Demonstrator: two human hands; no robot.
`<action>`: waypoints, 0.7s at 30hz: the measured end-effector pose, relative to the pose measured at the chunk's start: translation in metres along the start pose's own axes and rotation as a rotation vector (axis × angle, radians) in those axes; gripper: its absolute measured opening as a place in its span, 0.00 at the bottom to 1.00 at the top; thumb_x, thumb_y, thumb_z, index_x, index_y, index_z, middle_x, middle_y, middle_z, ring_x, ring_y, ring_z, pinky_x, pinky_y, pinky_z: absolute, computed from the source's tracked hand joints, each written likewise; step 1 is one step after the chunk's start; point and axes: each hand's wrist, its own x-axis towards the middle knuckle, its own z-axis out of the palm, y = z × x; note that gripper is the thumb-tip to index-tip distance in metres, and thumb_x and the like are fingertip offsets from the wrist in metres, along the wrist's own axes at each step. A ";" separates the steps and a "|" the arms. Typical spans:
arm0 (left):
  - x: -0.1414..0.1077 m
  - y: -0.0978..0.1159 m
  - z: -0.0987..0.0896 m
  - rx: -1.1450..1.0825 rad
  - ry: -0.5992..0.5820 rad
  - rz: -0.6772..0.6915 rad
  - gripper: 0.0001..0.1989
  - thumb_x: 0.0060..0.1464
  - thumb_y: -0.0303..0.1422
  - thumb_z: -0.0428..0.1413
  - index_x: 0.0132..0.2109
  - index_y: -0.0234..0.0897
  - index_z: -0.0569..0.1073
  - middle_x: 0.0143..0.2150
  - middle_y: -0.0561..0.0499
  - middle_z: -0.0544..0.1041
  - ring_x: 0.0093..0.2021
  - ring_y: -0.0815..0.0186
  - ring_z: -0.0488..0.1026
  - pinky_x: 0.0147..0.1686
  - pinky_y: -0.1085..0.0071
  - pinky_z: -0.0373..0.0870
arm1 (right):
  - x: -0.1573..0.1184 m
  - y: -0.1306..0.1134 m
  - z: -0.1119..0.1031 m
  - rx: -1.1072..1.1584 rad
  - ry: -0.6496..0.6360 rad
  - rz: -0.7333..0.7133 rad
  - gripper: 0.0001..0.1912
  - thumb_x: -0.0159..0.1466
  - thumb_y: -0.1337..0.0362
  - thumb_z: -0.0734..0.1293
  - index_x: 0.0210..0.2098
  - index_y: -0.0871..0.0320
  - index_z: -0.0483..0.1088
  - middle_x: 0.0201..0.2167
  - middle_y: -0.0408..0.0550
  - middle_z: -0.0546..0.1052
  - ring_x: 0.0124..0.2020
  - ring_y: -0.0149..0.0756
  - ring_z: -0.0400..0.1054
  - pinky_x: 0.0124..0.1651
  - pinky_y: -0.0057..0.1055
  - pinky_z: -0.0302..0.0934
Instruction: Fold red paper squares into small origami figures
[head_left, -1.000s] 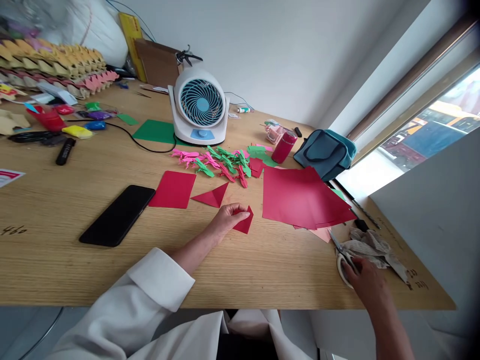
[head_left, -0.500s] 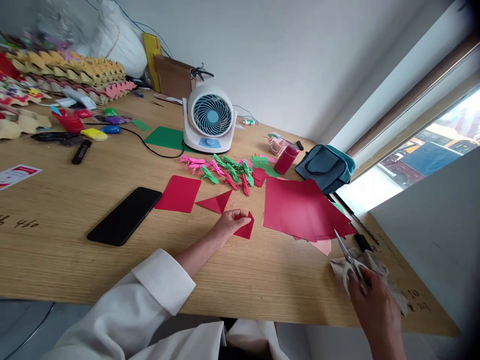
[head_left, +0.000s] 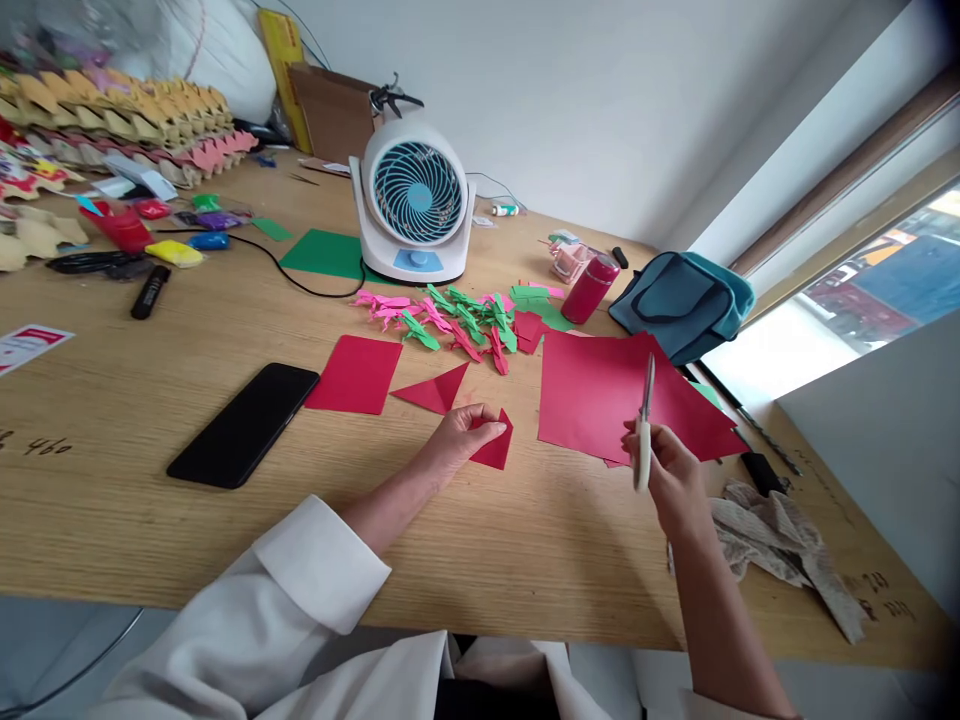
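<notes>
Near the middle of the table, my left hand (head_left: 466,440) pinches a small folded red paper (head_left: 496,448) with thumb and fingers. My right hand (head_left: 671,470) grips white-handled scissors (head_left: 643,450), blades pointing up, over the large red sheets (head_left: 589,390). A red folded triangle (head_left: 439,390) lies just beyond my left hand, with a red rectangular sheet (head_left: 356,375) to its left. Behind them is a pile of pink, green and red folded paper pieces (head_left: 465,318).
A white fan (head_left: 418,195) stands at the back. A black phone (head_left: 244,425) lies left, a crumpled cloth (head_left: 772,530) right. A red can-shaped container (head_left: 591,288) and a teal bag (head_left: 679,305) are at the back right.
My right hand has moved left and up from beside the cloth with the scissors, which now point upward. My left hand still holds the small red paper. The view has shifted slightly.
</notes>
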 end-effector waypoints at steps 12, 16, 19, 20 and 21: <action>-0.002 0.012 -0.004 0.029 0.030 -0.013 0.08 0.48 0.33 0.60 0.27 0.35 0.69 0.25 0.58 0.65 0.28 0.73 0.59 0.34 0.74 0.57 | -0.009 -0.030 0.076 0.245 -0.831 0.081 0.24 0.64 0.43 0.63 0.41 0.60 0.68 0.30 0.47 0.71 0.30 0.33 0.61 0.32 0.30 0.57; -0.002 0.013 -0.005 0.067 0.046 -0.020 0.09 0.49 0.34 0.59 0.27 0.35 0.68 0.25 0.57 0.65 0.28 0.72 0.58 0.33 0.73 0.57 | -0.013 -0.030 0.072 0.231 -0.861 0.115 0.24 0.63 0.43 0.65 0.40 0.60 0.68 0.30 0.47 0.70 0.31 0.33 0.62 0.33 0.30 0.58; -0.002 0.013 -0.005 0.079 0.048 -0.031 0.09 0.51 0.34 0.58 0.28 0.36 0.68 0.27 0.57 0.66 0.29 0.71 0.60 0.34 0.73 0.58 | -0.015 -0.029 0.072 0.208 -0.888 0.130 0.22 0.63 0.45 0.66 0.39 0.59 0.69 0.31 0.46 0.70 0.31 0.33 0.62 0.34 0.30 0.59; -0.002 0.012 -0.004 0.079 0.045 -0.033 0.09 0.51 0.34 0.58 0.28 0.36 0.67 0.27 0.57 0.66 0.30 0.71 0.60 0.34 0.73 0.58 | -0.016 -0.029 0.073 0.200 -0.895 0.133 0.20 0.64 0.47 0.66 0.38 0.59 0.69 0.31 0.45 0.69 0.31 0.33 0.61 0.35 0.30 0.59; -0.003 0.012 -0.004 0.079 0.043 -0.031 0.10 0.51 0.34 0.58 0.28 0.36 0.67 0.27 0.57 0.66 0.30 0.71 0.60 0.34 0.73 0.58 | -0.016 -0.028 0.073 0.188 -0.897 0.133 0.19 0.64 0.48 0.66 0.37 0.59 0.69 0.30 0.45 0.69 0.31 0.32 0.61 0.34 0.30 0.58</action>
